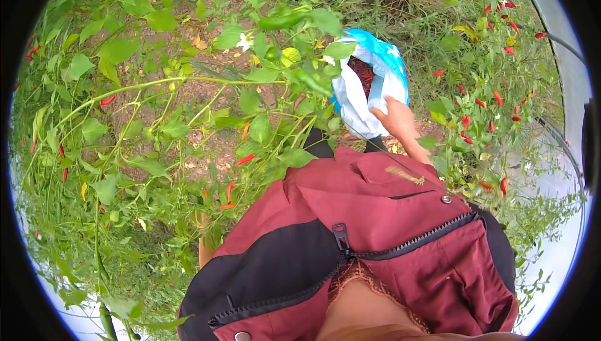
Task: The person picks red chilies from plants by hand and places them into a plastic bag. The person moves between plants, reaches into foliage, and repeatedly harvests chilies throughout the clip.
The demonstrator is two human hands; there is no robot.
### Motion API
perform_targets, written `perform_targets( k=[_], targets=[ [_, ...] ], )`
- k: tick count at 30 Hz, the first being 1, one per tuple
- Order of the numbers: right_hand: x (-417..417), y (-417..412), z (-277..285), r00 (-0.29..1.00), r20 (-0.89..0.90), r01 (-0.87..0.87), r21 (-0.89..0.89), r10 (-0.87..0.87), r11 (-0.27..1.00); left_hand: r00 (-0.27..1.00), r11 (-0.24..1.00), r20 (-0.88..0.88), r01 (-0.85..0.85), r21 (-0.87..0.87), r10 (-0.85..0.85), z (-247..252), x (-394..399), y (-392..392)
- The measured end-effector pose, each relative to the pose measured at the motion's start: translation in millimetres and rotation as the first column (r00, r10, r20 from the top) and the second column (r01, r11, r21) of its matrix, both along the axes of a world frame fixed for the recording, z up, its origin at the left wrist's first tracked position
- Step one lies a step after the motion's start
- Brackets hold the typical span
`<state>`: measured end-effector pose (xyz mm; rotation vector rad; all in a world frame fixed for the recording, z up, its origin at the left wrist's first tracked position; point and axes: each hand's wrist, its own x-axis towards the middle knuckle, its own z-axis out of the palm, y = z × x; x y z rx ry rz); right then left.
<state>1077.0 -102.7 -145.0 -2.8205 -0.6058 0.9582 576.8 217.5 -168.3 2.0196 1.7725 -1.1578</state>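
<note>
My right hand [398, 118] is at the near right rim of a blue and white plastic bag [354, 106], its thumb over the white inner side. Whether the fingers pinch the plastic is unclear. Through the bag's mouth shows a heap of red chili peppers [361, 76]. On the left, part of my left hand and forearm [204, 242] shows beside my jacket, largely covered by leaves. Close to it hang orange-red chili peppers [229, 192] on a chili plant [260, 127].
A long green chili branch [141, 86] with leaves and white flowers crosses in front of me. More red chilies [497, 98] hang at the right. Beyond them runs a dark curved hose or cable [566, 45]. Dry soil [206, 97] with fallen leaves shows between the plants.
</note>
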Motion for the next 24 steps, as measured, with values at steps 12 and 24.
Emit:
perform_targets(
  k=[12,24],
  targets=[
    [-52,85,4,0.390,-0.168,-0.648,0.648,0.905,0.400,0.991,0.998,0.136,0.021,-0.053,-0.013,102,59,-156],
    [-58,79,-61,0.248,-0.092,-0.546,0.809,0.964,0.218,0.718,0.662,0.404,0.689,-0.295,-0.567,267,371,-202]
  ],
)
